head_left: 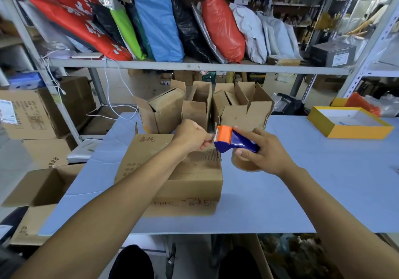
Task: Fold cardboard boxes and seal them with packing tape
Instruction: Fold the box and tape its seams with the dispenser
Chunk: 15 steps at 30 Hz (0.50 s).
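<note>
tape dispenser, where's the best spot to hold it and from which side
Grip the tape dispenser by its blue body, coming from the right, as the right hand does now. The toothed blade by the orange end points left, toward the left hand pinching at the tape end, so the blue part keeps your palm away from the teeth, probably the safest hold.

Closed box [172, 175], centre: matt brown corrugated cardboard, printed. Tape dispenser [235, 141]: glossy blue and orange plastic with a toothed metal blade; its roll [246, 164] is shiny translucent brown tape. Tabletop [323, 170]: smooth matt pale-blue sheet. Bags [159, 19] at top: glossy plastic film.
</note>
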Tool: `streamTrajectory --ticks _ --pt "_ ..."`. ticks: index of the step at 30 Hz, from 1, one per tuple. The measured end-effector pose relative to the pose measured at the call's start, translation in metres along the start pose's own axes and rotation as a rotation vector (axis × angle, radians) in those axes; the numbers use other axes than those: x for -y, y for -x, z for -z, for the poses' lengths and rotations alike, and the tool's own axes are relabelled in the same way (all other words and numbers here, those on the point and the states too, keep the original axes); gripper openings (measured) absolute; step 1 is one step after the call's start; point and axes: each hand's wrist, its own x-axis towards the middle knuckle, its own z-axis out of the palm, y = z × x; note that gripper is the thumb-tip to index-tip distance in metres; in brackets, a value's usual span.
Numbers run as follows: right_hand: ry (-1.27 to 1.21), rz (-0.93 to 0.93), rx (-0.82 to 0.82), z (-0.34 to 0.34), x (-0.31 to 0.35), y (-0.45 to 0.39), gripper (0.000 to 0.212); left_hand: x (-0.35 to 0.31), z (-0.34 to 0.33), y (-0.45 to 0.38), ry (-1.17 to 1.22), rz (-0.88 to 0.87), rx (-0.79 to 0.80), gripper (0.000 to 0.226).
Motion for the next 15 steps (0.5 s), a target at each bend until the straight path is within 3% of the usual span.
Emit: streamTrajectory --ticks 10,15 --pt "-0.060 0.003 0.050 0.009 -0.055 -0.020 0.052 0.004 0.029 -0.032 0.009 0.139 -0.029 0.020" --pt "-0.125 -0.027 0.074 0.002 -0.069 -0.023 0.050 0.011 0.017 -0.040 -0.114 0.165 -0.043 0.012"
